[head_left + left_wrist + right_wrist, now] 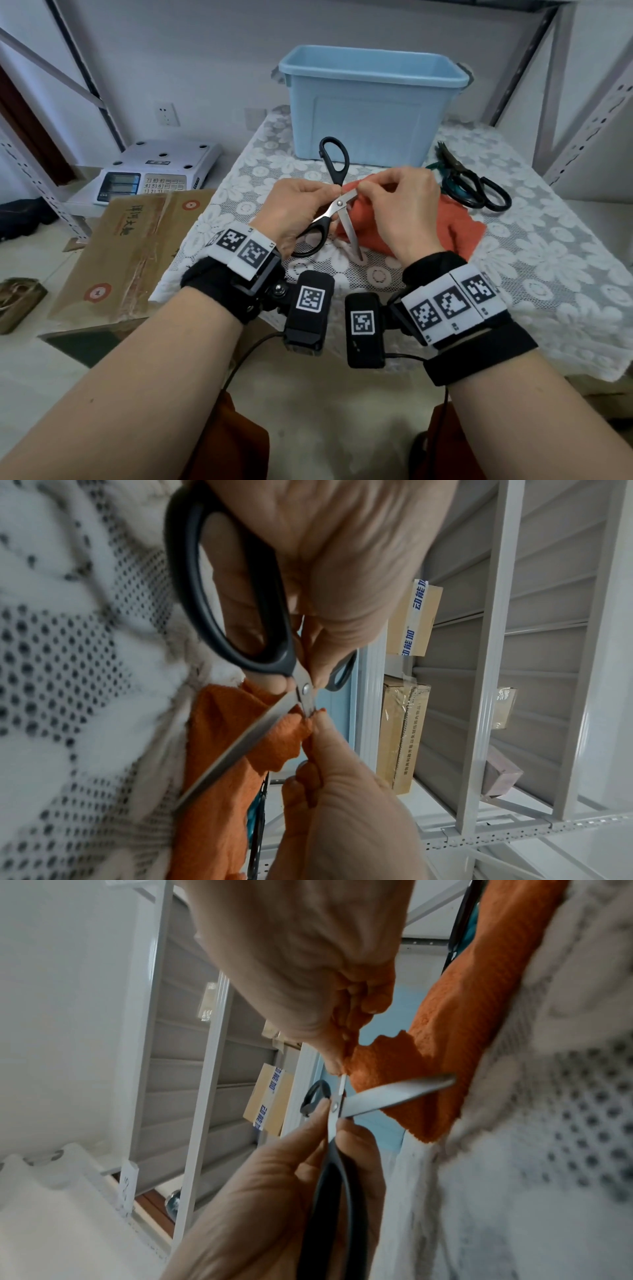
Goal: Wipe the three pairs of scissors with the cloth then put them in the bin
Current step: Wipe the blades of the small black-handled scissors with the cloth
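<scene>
Head view shows your left hand (298,212) gripping the black-handled scissors (337,204) near the pivot, blades spread wide, one handle loop pointing at the blue bin (373,102) and the other under your palm. Your right hand (400,209) pinches a fold of the orange cloth (455,226) around the upper blade, just beside your left fingers. Two more pairs of scissors (476,185) lie on the lace tablecloth (548,246), right of the cloth.
</scene>
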